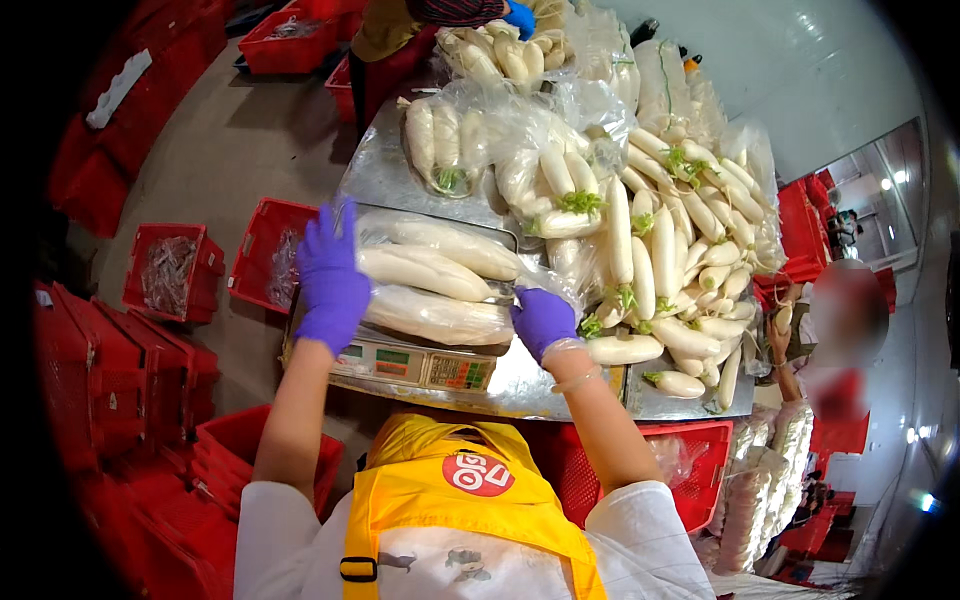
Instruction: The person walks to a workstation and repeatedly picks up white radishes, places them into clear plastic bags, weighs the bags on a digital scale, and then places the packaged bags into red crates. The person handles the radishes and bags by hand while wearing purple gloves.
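Three white daikon radishes [424,271] in clear plastic lie side by side on the platform of a digital scale [459,372] before me. My left hand [331,281], in a purple glove, is at their left end with fingers spread. My right hand [544,321], gloved alike, has its fingers curled on the gathered clear plastic bag [501,288] at the right end. The fingertips of my right hand are partly hidden. Just right of it lies a loose daikon [624,349].
A heap of daikons [679,255] covers the right of the metal table [379,161]. Bagged daikons [446,139] lie farther back. Red crates [171,270] stand at the left. A co-worker's blue-gloved hand [520,19] is at the far end; another person's hand [780,330] is at right.
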`<state>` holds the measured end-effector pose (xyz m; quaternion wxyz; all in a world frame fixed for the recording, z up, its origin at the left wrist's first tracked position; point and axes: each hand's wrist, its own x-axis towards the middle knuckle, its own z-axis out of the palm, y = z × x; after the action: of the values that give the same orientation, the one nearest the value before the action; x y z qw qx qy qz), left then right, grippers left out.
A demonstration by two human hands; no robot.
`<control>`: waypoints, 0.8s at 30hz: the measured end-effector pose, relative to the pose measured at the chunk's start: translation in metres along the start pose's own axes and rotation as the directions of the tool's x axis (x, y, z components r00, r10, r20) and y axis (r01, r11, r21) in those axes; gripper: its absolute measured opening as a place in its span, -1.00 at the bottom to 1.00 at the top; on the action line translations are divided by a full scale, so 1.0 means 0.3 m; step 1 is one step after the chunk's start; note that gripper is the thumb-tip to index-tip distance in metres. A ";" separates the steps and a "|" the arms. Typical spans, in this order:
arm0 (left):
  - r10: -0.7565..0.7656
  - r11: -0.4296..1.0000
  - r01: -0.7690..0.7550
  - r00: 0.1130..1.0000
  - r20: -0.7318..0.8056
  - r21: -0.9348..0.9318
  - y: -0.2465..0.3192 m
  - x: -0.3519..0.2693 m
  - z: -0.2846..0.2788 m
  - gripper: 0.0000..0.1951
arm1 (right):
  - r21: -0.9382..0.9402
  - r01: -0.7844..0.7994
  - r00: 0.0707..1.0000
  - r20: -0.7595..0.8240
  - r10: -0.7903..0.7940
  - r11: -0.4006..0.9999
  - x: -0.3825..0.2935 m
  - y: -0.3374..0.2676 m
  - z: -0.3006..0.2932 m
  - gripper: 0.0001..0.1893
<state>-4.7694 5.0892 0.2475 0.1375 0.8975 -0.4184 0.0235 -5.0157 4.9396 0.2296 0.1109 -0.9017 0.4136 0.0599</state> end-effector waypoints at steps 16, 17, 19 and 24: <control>0.733 0.680 -0.668 0.615 0.290 -0.301 0.220 -0.093 0.052 -0.59 | 0.281 0.106 0.990 -0.124 -0.073 0.954 0.182 0.120 -0.099 -0.66; 0.727 0.685 -0.664 0.593 0.347 -0.301 0.207 -0.120 0.059 -0.59 | 0.285 0.104 0.989 -0.131 -0.069 0.953 0.183 0.127 -0.101 -0.67; 0.696 0.701 -0.652 0.538 0.476 -0.289 0.169 -0.188 0.056 -0.57 | 0.315 0.105 0.989 -0.136 -0.065 0.943 0.170 0.100 -0.102 -0.67; 0.682 0.731 -0.587 0.605 0.412 -0.348 0.076 -0.288 0.060 -0.59 | 0.408 0.155 0.978 -0.191 -0.082 0.900 0.126 -0.003 -0.046 -0.71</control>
<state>-4.8441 5.1348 0.2219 0.0825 0.6451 -0.7310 -0.2063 -4.9903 4.9089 0.2355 0.2705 -0.8819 0.3689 -0.1142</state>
